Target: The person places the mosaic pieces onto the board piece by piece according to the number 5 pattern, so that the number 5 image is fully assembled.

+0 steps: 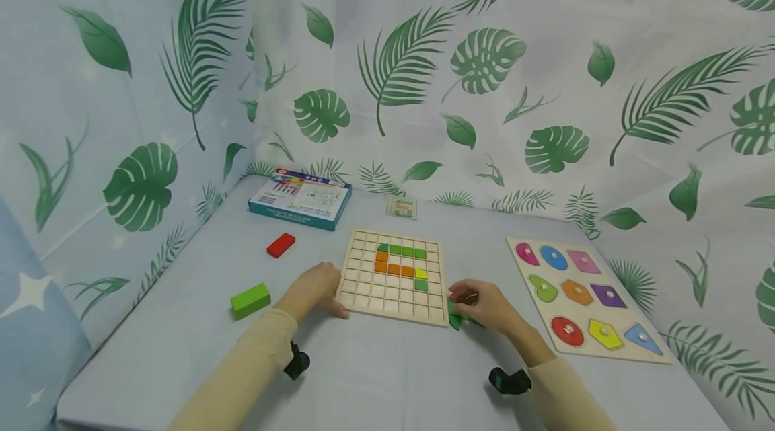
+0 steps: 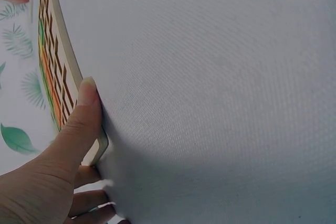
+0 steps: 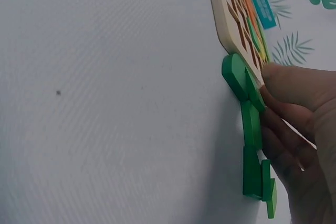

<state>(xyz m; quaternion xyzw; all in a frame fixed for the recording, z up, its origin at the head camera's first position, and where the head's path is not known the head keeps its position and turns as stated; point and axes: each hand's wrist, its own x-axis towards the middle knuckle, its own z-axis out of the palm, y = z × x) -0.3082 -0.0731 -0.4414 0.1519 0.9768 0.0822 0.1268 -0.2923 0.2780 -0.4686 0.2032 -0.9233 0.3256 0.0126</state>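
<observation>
A square wooden grid board (image 1: 387, 303) lies on the table with green, orange and yellow pieces set in some of its cells. My left hand (image 1: 317, 290) grips the board's near left corner. In the left wrist view its thumb (image 2: 86, 100) presses the front edge, while the other fingers are by the side edge. Beside the near right corner, my right hand (image 1: 484, 306) reaches over several loose green blocks (image 1: 455, 318), its fingers loosely bent. The right wrist view shows the thumb (image 3: 294, 85) close to the board's corner and the green blocks (image 3: 252, 124) partly in front of the fingers.
A red block (image 1: 281, 245) and a light green block (image 1: 250, 300) lie to the left. Behind them is a flat box (image 1: 299, 199). A small pattern card (image 1: 401, 207) lies at the back. At right rests a knobbed shape puzzle (image 1: 560, 313). Leaf-patterned curtains enclose the table.
</observation>
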